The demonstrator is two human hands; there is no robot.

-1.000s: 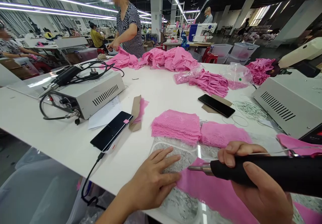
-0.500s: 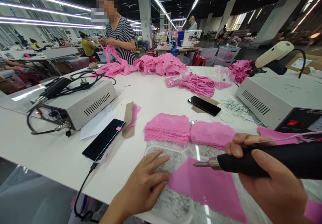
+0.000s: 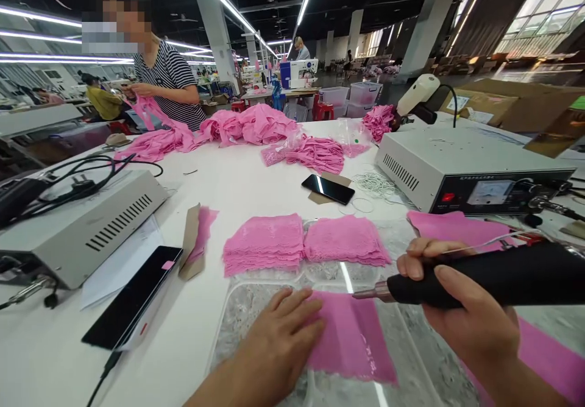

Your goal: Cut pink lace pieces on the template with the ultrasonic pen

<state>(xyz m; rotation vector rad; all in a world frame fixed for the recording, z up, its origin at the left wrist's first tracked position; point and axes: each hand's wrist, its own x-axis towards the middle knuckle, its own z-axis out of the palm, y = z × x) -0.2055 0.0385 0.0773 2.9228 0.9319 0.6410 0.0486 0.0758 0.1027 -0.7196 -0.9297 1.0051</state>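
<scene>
My left hand [image 3: 276, 340] lies with fingers stretched over the left edge of a pink fabric piece [image 3: 354, 337]. The piece rests on a clear plastic sheet over a grey marbled surface [image 3: 418, 349]. My right hand [image 3: 475, 328] is wrapped round a thick black handheld tool [image 3: 507, 273] with a tapered metal tip. That tip points left, at the fabric's upper edge; whether it touches, I cannot tell. Just beyond are two stacks of pink fabric pieces, a left stack [image 3: 265, 242] and a right stack [image 3: 345, 239]. More pink fabric [image 3: 548, 358] lies beneath my right forearm.
Grey control boxes stand left [image 3: 86, 224] and right [image 3: 475, 145]. Phones lie on the table, one left [image 3: 132, 294] with a cable and one farther back [image 3: 328, 189]. Pink fabric heaps [image 3: 247, 123] cover the far edge, where a person in a striped shirt [image 3: 171, 78] handles fabric.
The view has swung right. The pink piece has been turned squarer to the stacks, and my left hand has moved farther onto it. My right hand still grips the tool.
</scene>
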